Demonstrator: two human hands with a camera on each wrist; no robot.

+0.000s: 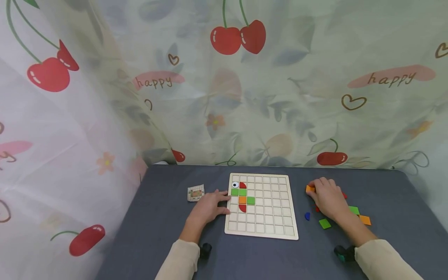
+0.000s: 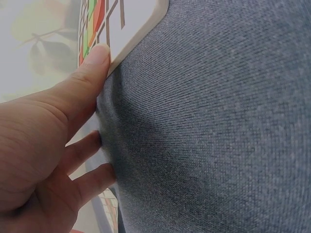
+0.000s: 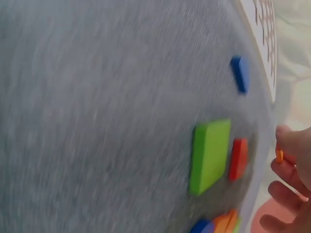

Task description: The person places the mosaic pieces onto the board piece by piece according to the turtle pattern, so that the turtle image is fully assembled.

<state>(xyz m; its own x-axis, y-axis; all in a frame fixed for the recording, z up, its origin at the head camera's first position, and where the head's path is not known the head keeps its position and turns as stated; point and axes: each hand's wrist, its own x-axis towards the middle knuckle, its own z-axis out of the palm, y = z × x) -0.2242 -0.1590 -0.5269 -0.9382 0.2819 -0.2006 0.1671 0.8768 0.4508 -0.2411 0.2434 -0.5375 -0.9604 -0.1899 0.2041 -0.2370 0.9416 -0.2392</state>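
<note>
My left hand [image 1: 207, 207] rests against the left edge of a white grid board [image 1: 267, 223]; the left wrist view shows its thumb [image 2: 97, 57] touching the board's rim, fingers loosely extended. On the board sit an eye tile [image 1: 235, 185], red rounded pieces [image 1: 242, 209], green squares [image 1: 251, 200] and an orange square [image 1: 242, 200]. To the right of the board, my right hand [image 1: 329, 197] pinches an orange tile [image 1: 309, 189] between thumb and fingers. The right wrist view shows only this tile's edge [image 3: 279, 155].
Loose pieces lie around the right hand: a blue rounded piece [image 1: 307, 216], a green square [image 1: 324, 223], an orange tile [image 1: 365, 220], another green tile [image 1: 354, 210] and red pieces [image 3: 238, 158]. A small picture card [image 1: 195, 193] lies left of the board. A patterned curtain [image 1: 252, 116] hangs behind the table.
</note>
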